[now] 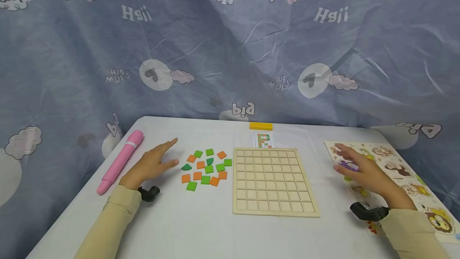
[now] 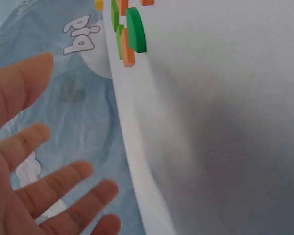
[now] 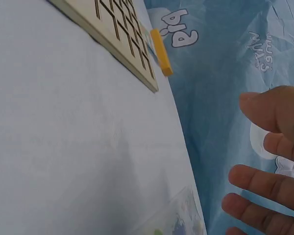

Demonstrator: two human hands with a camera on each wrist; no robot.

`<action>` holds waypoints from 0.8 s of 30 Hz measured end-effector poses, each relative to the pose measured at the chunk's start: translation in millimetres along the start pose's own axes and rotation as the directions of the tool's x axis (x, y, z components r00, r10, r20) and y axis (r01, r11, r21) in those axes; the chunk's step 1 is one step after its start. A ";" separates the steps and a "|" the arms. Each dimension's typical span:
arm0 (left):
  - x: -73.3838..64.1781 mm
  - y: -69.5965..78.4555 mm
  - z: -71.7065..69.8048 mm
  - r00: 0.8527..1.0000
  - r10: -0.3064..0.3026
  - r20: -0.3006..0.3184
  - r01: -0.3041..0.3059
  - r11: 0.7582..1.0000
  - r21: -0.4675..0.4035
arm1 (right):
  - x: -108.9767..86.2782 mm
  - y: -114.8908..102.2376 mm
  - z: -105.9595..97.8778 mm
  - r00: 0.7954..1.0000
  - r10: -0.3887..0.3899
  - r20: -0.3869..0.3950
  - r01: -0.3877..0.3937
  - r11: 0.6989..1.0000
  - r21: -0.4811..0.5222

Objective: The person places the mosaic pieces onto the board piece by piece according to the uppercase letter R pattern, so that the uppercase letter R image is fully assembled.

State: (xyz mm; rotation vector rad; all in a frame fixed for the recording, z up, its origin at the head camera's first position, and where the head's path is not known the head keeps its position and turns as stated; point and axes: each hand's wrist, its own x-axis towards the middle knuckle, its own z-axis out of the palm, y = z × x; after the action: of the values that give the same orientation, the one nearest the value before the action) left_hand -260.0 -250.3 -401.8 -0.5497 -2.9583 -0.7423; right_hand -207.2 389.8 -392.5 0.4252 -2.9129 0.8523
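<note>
My left hand (image 1: 152,163) hovers between a pink stick-like tube (image 1: 120,163) and a scatter of small tiles, fingers apart and holding nothing. Among the tiles are orange squares (image 1: 200,165), green squares (image 1: 205,180) and dark green rounded pieces (image 1: 186,167), one of which shows large in the left wrist view (image 2: 136,30). Right of them lies a wooden grid board (image 1: 273,183) with bare cells. Over the animal-picture sheet (image 1: 409,179) at the right, my right hand (image 1: 366,171) is held with spread fingers, nothing in it.
Behind the board stands a yellow block (image 1: 261,126), with a small pattern card (image 1: 264,140) showing coloured squares in front of it. A white cloth covers the table (image 1: 172,227). Blue-grey printed fabric (image 1: 215,51) hangs along the far edge.
</note>
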 end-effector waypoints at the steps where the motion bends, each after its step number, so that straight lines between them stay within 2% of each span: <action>1: 0.0 -3.0 0.7 1.000 0.008 0.017 -0.007 0.999 -0.044 | 1.6 -2.2 2.5 1.000 -0.008 -0.001 0.008 1.000 0.012; 5: 3.0 -11.5 4.1 0.998 0.026 0.056 -0.016 0.985 -0.173 | 7.2 -11.5 10.8 0.999 -0.033 0.005 0.032 0.998 0.057; 9: 13.8 -15.4 9.1 0.997 0.020 0.069 -0.003 0.970 -0.242 | 11.4 -19.0 16.0 0.998 -0.050 0.042 0.045 0.992 0.121; 13: 30.1 -16.2 12.8 0.995 0.014 0.102 0.015 0.960 -0.279 | 14.1 -22.8 21.1 0.993 -0.052 0.107 0.030 0.980 0.198; 18: 48.9 -17.2 12.8 0.984 0.018 0.176 0.035 0.956 -0.292 | 20.6 -27.2 30.3 0.983 -0.039 0.182 -0.021 0.947 0.322; 21: 57.5 -20.3 12.2 0.976 0.030 0.215 0.033 0.958 -0.285 | 26.9 -29.7 36.6 0.979 -0.030 0.200 -0.047 0.928 0.371; 24: 63.9 -24.1 13.2 0.970 0.011 0.242 0.061 0.956 -0.288 | 33.8 -31.5 43.2 0.977 -0.007 0.214 -0.084 0.907 0.414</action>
State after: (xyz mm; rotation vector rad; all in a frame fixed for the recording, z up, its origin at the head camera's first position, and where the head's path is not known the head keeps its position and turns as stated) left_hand -327.6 -243.0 -416.3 -0.6636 -3.0955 -1.2138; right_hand -230.5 333.0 -407.6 0.5140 -2.9155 1.5443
